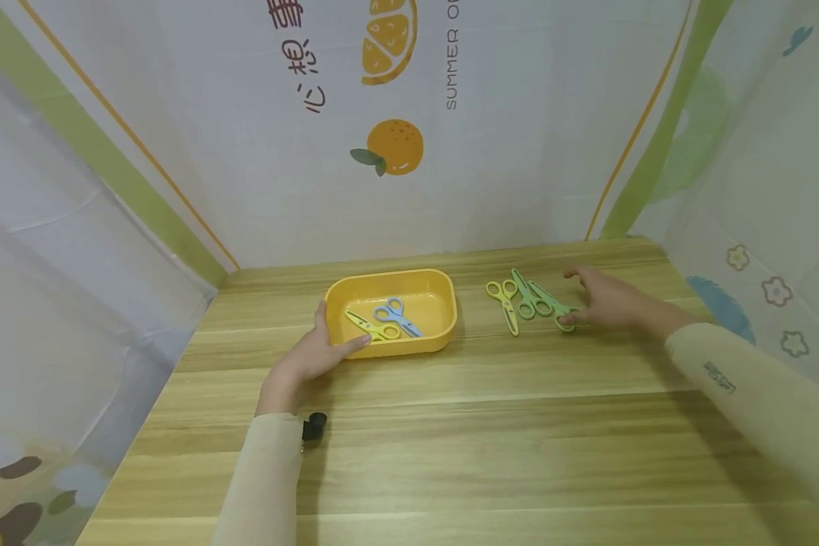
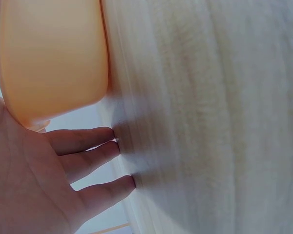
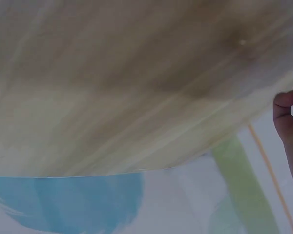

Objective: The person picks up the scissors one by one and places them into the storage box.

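Observation:
My left hand (image 1: 310, 353) rests against the near left corner of a yellow plastic bin (image 1: 450, 322), thumb along the front rim and fingers by the left end. In the left wrist view, three fairly straight fingers (image 2: 90, 158) reach past the bin's side (image 2: 53, 58) to the tabletop. Inside the bin lie yellow scissors (image 1: 380, 331) and blue scissors (image 1: 397, 312). Over on the right, my right hand (image 1: 607, 299) hovers with thumb and forefinger apart, its thumb overlapping the handle of green scissors (image 1: 553, 305). Another green pair (image 1: 525, 292) and yellow scissors (image 1: 507, 307) lie beside them.
A wood-grain table (image 1: 491, 455) carries everything. Printed curtains (image 1: 519, 152) stand along its back and sides. Near my left wrist shows a small black object (image 1: 315, 426), apparently part of the wrist camera.

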The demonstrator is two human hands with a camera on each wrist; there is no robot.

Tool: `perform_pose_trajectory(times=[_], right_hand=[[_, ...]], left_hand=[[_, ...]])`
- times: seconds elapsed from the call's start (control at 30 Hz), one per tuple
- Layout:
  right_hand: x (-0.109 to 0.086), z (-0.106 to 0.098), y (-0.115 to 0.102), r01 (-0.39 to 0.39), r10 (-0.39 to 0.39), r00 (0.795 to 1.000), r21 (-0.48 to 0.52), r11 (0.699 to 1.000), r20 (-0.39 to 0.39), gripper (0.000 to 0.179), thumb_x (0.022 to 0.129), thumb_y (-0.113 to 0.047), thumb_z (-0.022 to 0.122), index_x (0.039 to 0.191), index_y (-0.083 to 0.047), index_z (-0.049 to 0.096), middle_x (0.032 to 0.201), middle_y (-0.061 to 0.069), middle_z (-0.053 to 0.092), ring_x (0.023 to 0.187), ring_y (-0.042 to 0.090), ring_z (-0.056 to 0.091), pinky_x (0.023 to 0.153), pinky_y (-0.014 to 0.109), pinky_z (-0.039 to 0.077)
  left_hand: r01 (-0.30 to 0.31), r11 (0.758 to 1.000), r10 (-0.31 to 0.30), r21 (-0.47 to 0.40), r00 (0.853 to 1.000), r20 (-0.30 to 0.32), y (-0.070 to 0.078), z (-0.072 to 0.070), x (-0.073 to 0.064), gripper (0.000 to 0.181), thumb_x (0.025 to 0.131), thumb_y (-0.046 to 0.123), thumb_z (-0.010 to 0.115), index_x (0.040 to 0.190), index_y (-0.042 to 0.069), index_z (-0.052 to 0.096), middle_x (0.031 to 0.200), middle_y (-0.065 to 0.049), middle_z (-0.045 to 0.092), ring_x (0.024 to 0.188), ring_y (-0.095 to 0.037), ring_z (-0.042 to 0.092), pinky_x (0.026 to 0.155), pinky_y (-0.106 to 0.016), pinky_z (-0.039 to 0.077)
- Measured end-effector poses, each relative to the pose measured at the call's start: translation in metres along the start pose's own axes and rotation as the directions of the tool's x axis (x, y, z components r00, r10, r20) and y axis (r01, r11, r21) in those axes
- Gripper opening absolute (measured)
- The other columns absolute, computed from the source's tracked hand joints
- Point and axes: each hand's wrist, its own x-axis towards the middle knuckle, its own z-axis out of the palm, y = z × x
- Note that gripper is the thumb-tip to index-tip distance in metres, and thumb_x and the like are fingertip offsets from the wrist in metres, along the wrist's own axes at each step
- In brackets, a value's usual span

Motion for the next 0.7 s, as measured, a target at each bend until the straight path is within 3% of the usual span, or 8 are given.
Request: perform_pose_trajectory(times=[0.3,0.5,0.7], right_hand=[[-0.011,0.012,0.012,0.006,-0.006,1.0,-0.036,0.999,0.012,0.107,0.081,-0.072,0.082,0.151,-0.004,0.039,0.144,0.026,0.053,0.124,0.046,0.063,0.098,0.063,0.054],[-0.005,0.023,0.017,0.076,-0.078,0.997,-0.125,0.989,-0.008,0.099,0.085,-0.071,0.078,0.144,0.001,0.047,0.138,0.026,0.058,0.125,0.045,0.063,0.101,0.063,0.053],[-0.005,0.028,0.018,0.074,-0.077,0.997,-0.177,0.981,-0.013,0.091,0.087,-0.074,0.074,0.139,-0.003,0.05,0.137,0.021,0.058,0.122,0.042,0.064,0.098,0.062,0.054]], left_hand=[[-0.017,1.0,0.017,0.018,1.0,-0.007,0.002,0.0,-0.001,0.137,0.092,0.077,0.064,0.165,0.007,-0.029,0.17,-0.041,0.02,0.159,-0.05,0.029,0.131,-0.063,0.025],[-0.004,1.0,0.004,0.012,1.0,-0.002,0.003,-0.001,-0.003,0.137,0.092,0.078,0.064,0.165,0.008,-0.03,0.17,-0.04,0.019,0.16,-0.05,0.027,0.131,-0.063,0.023],[0.017,1.0,-0.017,0.019,1.0,0.008,0.004,0.0,-0.002,0.139,0.09,0.082,0.062,0.164,0.011,-0.031,0.172,-0.039,0.016,0.16,-0.05,0.026,0.131,-0.063,0.022]])
